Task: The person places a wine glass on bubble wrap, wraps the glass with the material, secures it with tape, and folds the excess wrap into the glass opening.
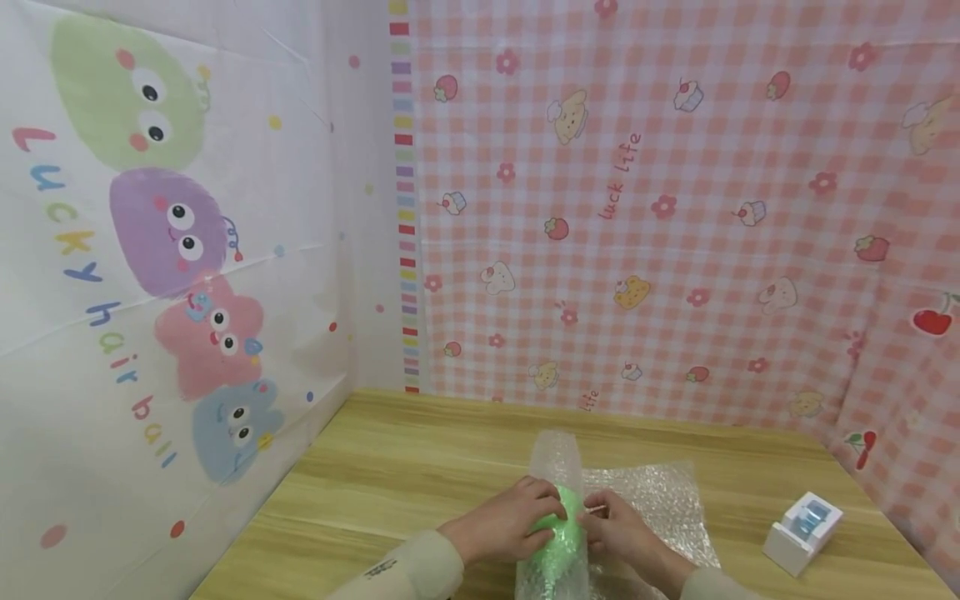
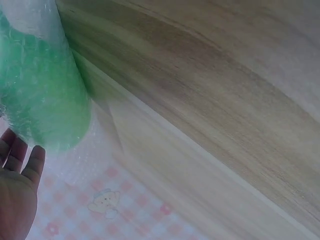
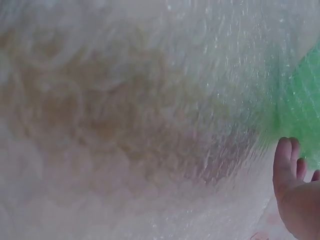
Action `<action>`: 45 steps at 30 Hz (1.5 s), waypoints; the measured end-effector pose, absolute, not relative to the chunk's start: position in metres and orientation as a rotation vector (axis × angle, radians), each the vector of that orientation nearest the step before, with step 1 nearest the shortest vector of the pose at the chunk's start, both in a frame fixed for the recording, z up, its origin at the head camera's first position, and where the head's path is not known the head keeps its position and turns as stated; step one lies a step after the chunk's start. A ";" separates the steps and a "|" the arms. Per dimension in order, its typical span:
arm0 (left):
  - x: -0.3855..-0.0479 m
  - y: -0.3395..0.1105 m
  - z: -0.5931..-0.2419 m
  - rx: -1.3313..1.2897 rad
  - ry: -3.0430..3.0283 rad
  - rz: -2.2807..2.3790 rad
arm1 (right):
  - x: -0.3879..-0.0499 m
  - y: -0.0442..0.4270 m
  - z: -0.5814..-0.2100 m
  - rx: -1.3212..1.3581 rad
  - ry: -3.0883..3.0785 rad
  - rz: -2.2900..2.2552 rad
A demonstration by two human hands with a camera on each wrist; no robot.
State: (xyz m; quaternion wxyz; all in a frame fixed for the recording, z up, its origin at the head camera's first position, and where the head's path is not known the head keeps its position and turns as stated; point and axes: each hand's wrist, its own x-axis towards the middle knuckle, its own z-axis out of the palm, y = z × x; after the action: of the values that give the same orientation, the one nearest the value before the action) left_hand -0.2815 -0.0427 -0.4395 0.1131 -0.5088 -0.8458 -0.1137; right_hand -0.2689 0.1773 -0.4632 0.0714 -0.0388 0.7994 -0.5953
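Observation:
A smooth green object [image 1: 564, 533], rounded like a cylinder, lies rolled inside clear bubble wrap [image 1: 557, 454]; what it is cannot be told through the wrap. From the left, my left hand [image 1: 513, 518] holds the roll, its fingers curved over the top. My right hand [image 1: 622, 533] is at the roll's right side, fingertips and thumb bent together at the wrap there. In the left wrist view the left hand's fingers [image 2: 34, 162] touch the green roll [image 2: 47, 95]. The right wrist view has the right hand [image 3: 297, 195] against the green side.
A loose sheet of bubble wrap [image 1: 660, 496] spreads over the wooden table [image 1: 390, 467] to the right of the roll. Farther right stands a small white tape dispenser [image 1: 802, 533] with a bluish clear roll. Patterned cloths [image 1: 637, 250] hang behind and at the sides.

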 end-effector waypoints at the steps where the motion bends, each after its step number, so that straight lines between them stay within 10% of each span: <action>1: -0.282 -0.042 -0.440 -1.495 -2.478 -0.337 | -0.269 0.178 -0.464 -0.130 2.380 -1.800; 45: -0.283 -0.034 -0.444 -1.505 -2.497 -0.343 | -0.261 0.196 -0.464 -0.275 2.336 -1.803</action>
State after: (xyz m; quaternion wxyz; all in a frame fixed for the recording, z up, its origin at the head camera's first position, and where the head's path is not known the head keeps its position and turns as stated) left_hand -0.2831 -0.0343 -0.4436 0.1027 -0.5100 -0.8461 -0.1161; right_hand -0.2609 0.1963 -0.4636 0.0887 -0.0926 0.7851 -0.6060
